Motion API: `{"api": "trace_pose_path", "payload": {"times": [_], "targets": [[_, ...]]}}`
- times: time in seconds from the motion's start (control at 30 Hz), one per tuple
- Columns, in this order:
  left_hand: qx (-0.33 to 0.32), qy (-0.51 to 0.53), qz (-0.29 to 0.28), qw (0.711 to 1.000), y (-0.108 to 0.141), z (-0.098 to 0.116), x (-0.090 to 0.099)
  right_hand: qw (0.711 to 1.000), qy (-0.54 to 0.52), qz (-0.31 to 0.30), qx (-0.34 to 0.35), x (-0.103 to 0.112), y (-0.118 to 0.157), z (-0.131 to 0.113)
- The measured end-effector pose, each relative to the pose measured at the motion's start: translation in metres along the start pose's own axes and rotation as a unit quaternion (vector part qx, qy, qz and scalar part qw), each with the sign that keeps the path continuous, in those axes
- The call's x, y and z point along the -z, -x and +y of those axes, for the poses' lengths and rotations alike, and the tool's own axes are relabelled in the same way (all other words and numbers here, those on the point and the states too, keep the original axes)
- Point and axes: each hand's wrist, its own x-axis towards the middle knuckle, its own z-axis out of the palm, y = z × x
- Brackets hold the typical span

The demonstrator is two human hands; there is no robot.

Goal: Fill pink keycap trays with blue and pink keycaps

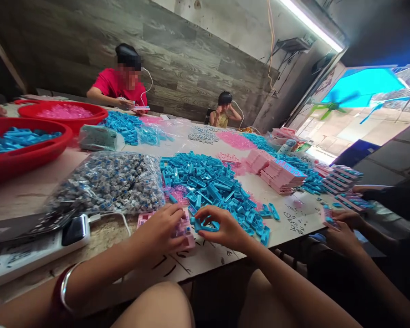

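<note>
While the left hand (167,228) curls its fingers over a pink part (188,240), holding it at the near edge of the table (264,193), the right hand (223,225) pinches a blue piece (200,225) between thumb and fingertips, close beside the pink part's right side. The fingers partly cover both, so their full shapes cannot be told.

From the hands, a loose blue pile (210,182) spreads from twelve to two o'clock, its near edge just beside the right hand. At ten o'clock lies a clear bag (109,182) of small white, grey and blue bits; beyond it, in the same direction, are a wrapped block (100,137) and two red tubs, the near tub (66,136) holding blue pieces and the far tub (100,117) pink ones. At nine o'clock, a white device (75,231) with a dark screen has a white cable (126,225) plugged in.

Pink stacks (280,175) stand at two o'clock. At three o'clock, past handwriting on the table, a co-worker's hands (341,234) hold a pink and blue item (328,216). At eleven o'clock, across the table, a person in a red shirt (104,82) holds a flat item (141,108).
</note>
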Motion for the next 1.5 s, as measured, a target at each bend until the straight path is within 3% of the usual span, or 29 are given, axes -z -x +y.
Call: {"api": "trace_pose_path", "payload": {"times": [0.1, 0.27, 0.63, 0.97, 1.17, 1.37, 1.5], "targets": [[-0.013, 0.029, 0.032, 0.999, 0.005, -0.007, -0.003, 0.998, 0.046, -0.004, 0.032, -0.005, -0.006, -0.003], [-0.027, 0.041, 0.06, 0.997, 0.007, -0.006, -0.005, 0.995, 0.091, 0.004, 0.027, -0.01, -0.007, -0.001], [-0.119, -0.021, 0.05, 0.991, 0.007, -0.006, -0.009, 0.976, 0.138, 0.027, 0.165, -0.019, -0.004, 0.014], [-0.077, 0.022, 0.089, 0.993, 0.011, -0.008, -0.011, 0.992, 0.056, 0.066, 0.093, -0.016, -0.006, 0.001], [-0.102, 0.021, 0.058, 0.993, 0.01, -0.008, -0.009, 0.989, 0.085, 0.019, 0.124, -0.018, -0.004, 0.008], [-0.114, 0.0, 0.028, 0.993, 0.011, -0.001, -0.003, 0.981, 0.108, 0.019, 0.158, -0.022, -0.001, 0.013], [-0.082, -0.005, 0.021, 0.996, 0.01, -0.001, -0.004, 0.979, 0.113, 0.032, 0.165, -0.023, -0.002, 0.008]]}}
